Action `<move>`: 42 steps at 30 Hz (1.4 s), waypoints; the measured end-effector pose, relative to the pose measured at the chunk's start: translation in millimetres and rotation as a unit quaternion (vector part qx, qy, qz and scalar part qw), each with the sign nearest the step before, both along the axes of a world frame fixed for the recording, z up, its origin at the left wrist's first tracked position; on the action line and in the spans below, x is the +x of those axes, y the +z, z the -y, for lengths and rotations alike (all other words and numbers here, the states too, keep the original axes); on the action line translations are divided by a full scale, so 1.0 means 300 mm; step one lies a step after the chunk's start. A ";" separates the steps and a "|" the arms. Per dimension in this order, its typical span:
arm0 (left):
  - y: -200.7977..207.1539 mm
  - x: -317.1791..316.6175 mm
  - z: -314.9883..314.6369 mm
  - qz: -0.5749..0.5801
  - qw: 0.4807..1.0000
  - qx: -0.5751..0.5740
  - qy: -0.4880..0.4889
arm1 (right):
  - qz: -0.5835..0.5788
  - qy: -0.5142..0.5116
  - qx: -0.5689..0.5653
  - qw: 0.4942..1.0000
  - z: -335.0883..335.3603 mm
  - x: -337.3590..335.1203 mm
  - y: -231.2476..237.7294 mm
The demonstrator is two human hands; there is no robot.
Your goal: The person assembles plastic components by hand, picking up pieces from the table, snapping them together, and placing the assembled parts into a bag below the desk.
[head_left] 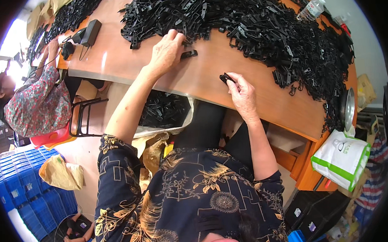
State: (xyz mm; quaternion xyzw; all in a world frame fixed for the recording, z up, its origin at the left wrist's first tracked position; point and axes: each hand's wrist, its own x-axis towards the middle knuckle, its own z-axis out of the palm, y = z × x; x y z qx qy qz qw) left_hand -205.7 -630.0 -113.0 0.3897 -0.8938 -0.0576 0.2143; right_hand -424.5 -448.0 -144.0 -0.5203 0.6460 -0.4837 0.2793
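My right hand (pixel 244 95) pinches a small black plastic clip (pixel 226 78) between thumb and fingers, just above the near part of the table. Farther in and to the left, my left hand (pixel 167 52) has its fingers curled at the near edge of a big pile of black plastic clips (pixel 259 21). Its fingertips are hidden, so what they hold does not show. Beside it, on the thumb side, is a single black clip (pixel 189 54); whether the hand touches it I cannot tell.
The brown table (pixel 271 98) carries the pile, a plastic bottle (pixel 312 8) and a black device (pixel 90 33). Below its front edge sits a white sack (pixel 189 119) of black parts. A white-green bag (pixel 340 158) stands right; another person (pixel 37 99) works at left near blue crates (pixel 21 176).
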 end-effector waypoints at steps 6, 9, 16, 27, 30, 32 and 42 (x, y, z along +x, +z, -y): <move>-0.012 0.004 -0.045 0.024 0.999 -0.008 -0.046 | 0.010 0.012 -0.008 1.000 0.001 0.008 0.008; -0.022 -0.002 -0.044 0.093 0.995 0.012 -0.026 | 0.017 0.020 -0.018 0.999 0.006 0.013 0.019; 0.068 -0.126 -0.172 -0.067 0.954 0.290 -0.014 | 0.236 0.025 0.051 0.970 -0.028 -0.011 0.038; 0.003 -0.209 -0.434 -0.424 0.704 0.570 -0.028 | 0.289 0.034 0.076 0.954 -0.113 0.018 0.115; -0.004 -0.212 -0.456 -0.407 0.727 0.551 -0.032 | 0.285 0.032 0.069 0.955 -0.122 0.018 0.120; -0.019 -0.225 -0.482 -0.405 0.733 0.546 -0.033 | 0.283 0.026 0.065 0.957 -0.132 0.009 0.110; -0.044 -0.240 -0.519 -0.412 0.712 0.567 -0.031 | 0.127 -0.002 0.040 0.991 -0.161 -0.017 0.106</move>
